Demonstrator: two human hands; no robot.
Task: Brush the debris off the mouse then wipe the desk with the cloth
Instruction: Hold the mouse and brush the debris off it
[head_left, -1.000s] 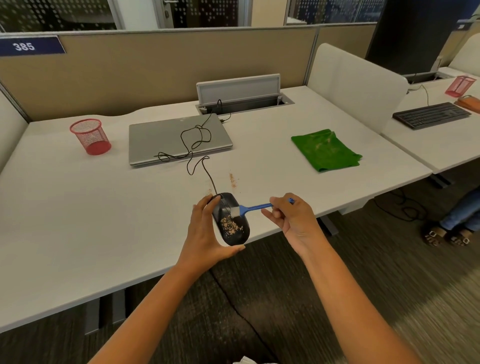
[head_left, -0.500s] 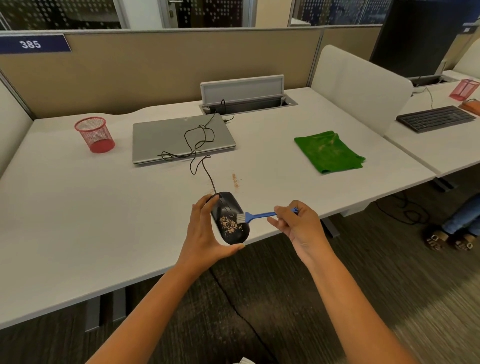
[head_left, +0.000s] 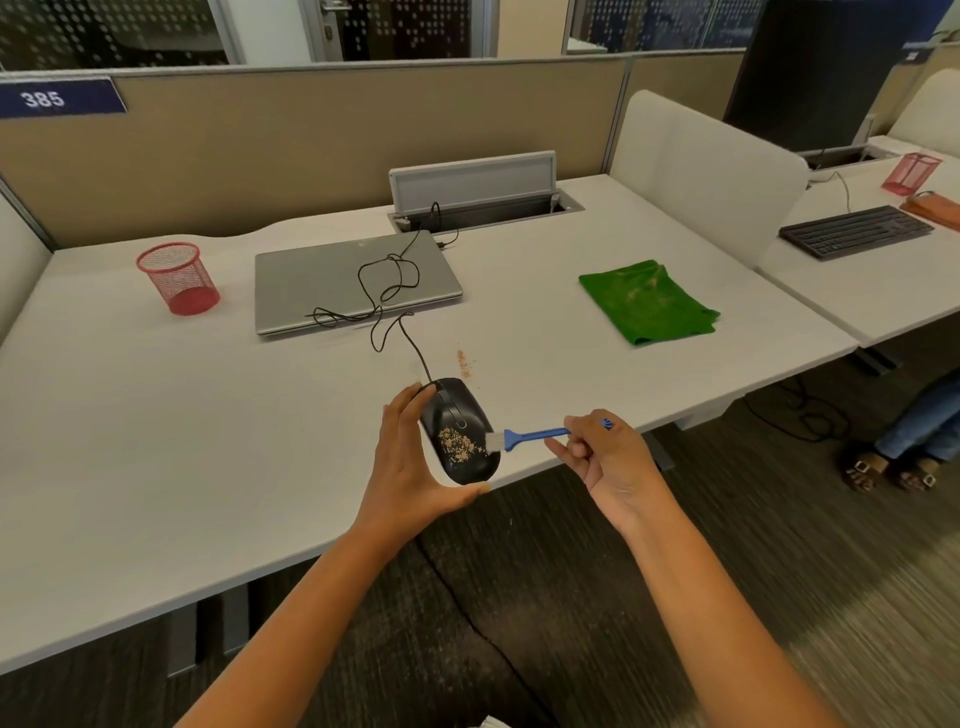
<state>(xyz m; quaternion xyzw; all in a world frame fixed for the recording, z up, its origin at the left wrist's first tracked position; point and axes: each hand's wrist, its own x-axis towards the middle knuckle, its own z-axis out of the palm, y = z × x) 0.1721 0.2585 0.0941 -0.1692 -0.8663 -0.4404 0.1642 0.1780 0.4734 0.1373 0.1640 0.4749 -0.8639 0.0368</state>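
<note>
Brushing debris from the mouse at the desk's near edge.

The left hand (head_left: 415, 457) is gripping the black mouse (head_left: 460, 431), tilted, over the desk (head_left: 156, 467); the right hand (head_left: 602, 457) is pinching the blue brush (head_left: 524, 435), whose bristles have moved down onto the crumbs (head_left: 457, 444), so sweeping is underway. The green cloth (head_left: 647, 301) is lying untouched toward the right edge.

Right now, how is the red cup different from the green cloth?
The cup stands upright; the cloth lies flat. The cup is see-through mesh; the cloth is solid fabric with brownish specks on it. The cup sits at the desk's far left, the cloth toward its right. Both rest on the desk, untouched by either hand.
</note>
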